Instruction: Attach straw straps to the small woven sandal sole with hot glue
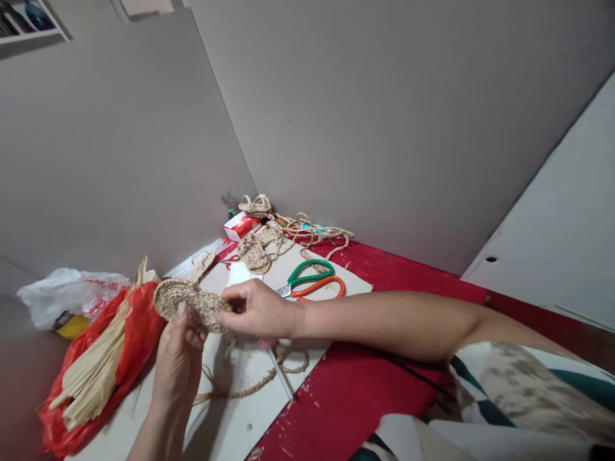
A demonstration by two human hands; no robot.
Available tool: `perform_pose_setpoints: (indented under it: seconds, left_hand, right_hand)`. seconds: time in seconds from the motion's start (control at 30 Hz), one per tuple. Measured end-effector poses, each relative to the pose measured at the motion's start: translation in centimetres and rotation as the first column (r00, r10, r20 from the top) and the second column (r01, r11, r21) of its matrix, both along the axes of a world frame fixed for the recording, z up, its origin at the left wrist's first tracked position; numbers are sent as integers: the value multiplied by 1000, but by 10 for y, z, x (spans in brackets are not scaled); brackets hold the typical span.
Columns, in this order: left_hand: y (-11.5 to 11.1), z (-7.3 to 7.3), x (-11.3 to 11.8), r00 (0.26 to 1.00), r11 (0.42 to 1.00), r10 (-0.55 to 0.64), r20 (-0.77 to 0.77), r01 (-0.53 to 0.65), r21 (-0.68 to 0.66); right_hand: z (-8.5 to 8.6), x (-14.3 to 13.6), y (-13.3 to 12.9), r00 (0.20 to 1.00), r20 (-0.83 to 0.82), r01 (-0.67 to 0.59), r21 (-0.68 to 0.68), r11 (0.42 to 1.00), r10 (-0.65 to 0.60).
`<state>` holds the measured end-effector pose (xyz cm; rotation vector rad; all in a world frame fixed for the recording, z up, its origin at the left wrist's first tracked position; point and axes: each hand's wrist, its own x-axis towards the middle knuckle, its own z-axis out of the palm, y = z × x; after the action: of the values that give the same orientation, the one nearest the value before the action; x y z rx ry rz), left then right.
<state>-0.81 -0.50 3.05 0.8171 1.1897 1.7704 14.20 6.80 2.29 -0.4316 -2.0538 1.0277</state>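
A woven straw shoe sole (pixel 192 302), made of coiled braid, is held up above the white board between both hands. My left hand (pixel 180 346) grips it from below, thumb pressed on its face. At its right end, the fingers of my right hand (pixel 259 310) pinch the edge. Beneath the hands, a loose straw braid (pixel 250 389) curls over the board beside a thin tool with a pale shaft (pixel 282 374). Scissors with one green and one orange handle (pixel 312 278) lie just beyond my right wrist.
A red plastic bag (pixel 141 320) with dry straw strips (pixel 98 374) lies at left, by a clear plastic bag (pixel 72 291). Further back are woven straw pieces (pixel 257 253), straw cord (pixel 331 232) and a red-and-white box (pixel 241 225). Grey panels (pixel 384 128) rise behind the red table cover (pixel 365 384).
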Motion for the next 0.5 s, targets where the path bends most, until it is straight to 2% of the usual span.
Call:
perform_pose_setpoints:
  seconds: [0.03,0.1,0.17,0.23,0.3,0.37,0.43,0.5]
  left_hand:
    - [0,-1,0,999,999,-26,22,26,-31]
    - [-1,-2,2,996,995,-52,73,57,-77]
    - [-3,-1,7,991,992,-62,121,75,-99]
    - [-5,1,12,987,987,-50,152,72,-141]
    - [-6,5,14,987,981,-19,157,49,-188]
    - [-5,8,13,989,981,-3,150,32,-192]
    - [-4,11,9,986,986,19,163,8,-167]
    - [-2,12,4,977,986,92,193,-62,-154]
  right_hand:
    - [1,2,2,995,21,91,148,985,-95]
    - [0,6,5,964,65,200,456,868,-256]
    - [-2,8,1,940,125,158,663,732,-317]
    - [-5,8,-6,931,202,56,745,665,-305]
    - [-6,8,-13,934,255,-25,746,666,-251]
    - [-3,10,-15,949,248,-30,690,723,-197]
    - [1,12,-11,969,175,34,608,793,-175]
    - [3,13,-3,974,108,115,525,843,-200]
